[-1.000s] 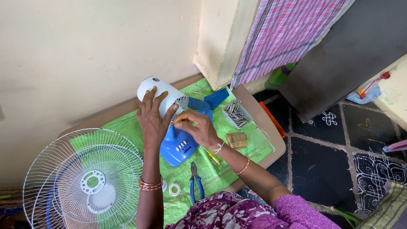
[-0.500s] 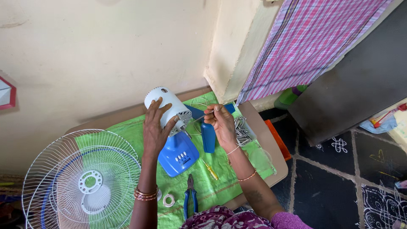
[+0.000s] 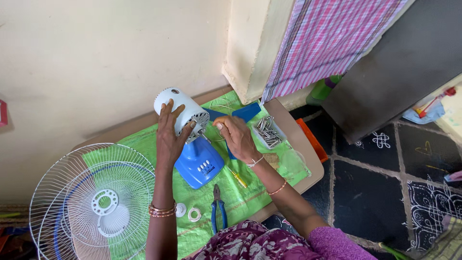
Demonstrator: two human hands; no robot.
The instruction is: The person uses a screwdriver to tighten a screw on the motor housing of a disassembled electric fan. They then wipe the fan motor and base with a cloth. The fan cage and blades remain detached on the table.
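A small table fan stands on a green mat (image 3: 250, 192): a white motor housing (image 3: 185, 108) on a blue base (image 3: 198, 163). My left hand (image 3: 169, 135) lies flat on the white housing and holds it. My right hand (image 3: 237, 137) sits just right of the motor's front, fingertips pinched at the shaft end; whether anything small is between them I cannot tell. A blue fan blade (image 3: 245, 113) lies behind my right hand.
A white wire fan guard (image 3: 91, 202) lies at the left. Blue-handled pliers (image 3: 218, 212), a yellow screwdriver (image 3: 238, 178) and two white rings (image 3: 188, 212) rest near me. A clear box of screws (image 3: 268, 131) sits at the right. Dark patterned floor lies right of the low table.
My right hand has moved from the blue base up to the front of the motor. My left hand stays on the white housing. The camera has shifted slightly.
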